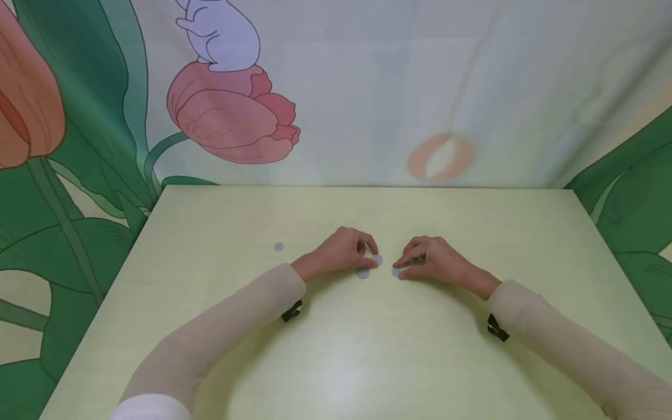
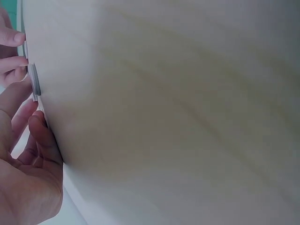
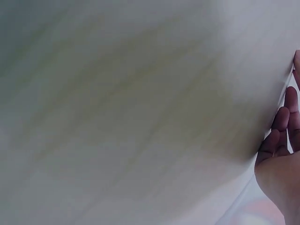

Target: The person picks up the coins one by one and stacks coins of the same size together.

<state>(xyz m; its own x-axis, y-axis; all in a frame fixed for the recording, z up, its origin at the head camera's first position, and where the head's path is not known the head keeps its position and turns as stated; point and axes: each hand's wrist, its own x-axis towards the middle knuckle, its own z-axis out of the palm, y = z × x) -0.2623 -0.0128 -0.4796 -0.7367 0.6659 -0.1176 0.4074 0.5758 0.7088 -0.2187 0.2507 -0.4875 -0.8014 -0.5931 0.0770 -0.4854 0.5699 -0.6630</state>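
My left hand [image 1: 343,251] pinches a small pale lilac disc [image 1: 378,258] between thumb and fingers, close over the tabletop. Just below that thumb, a second disc [image 1: 363,273] lies on the table. Opposite, my right hand [image 1: 433,259] has its thumb and fingertips at either side of another disc [image 1: 396,272], with a narrow gap between the two hands. In the left wrist view, thin grey disc edges [image 2: 34,79] show at the left hand's fingertips [image 2: 37,115]. The right wrist view shows curled fingers [image 3: 281,119] at the table surface, with the disc hidden.
One more disc [image 1: 279,247] lies farther left, beyond the left forearm. Everything rests on a pale yellow-green table [image 1: 346,344], whose back edge meets a curtain [image 1: 357,116] printed with flowers and a white animal. A black strap piece hangs under each sleeve cuff.
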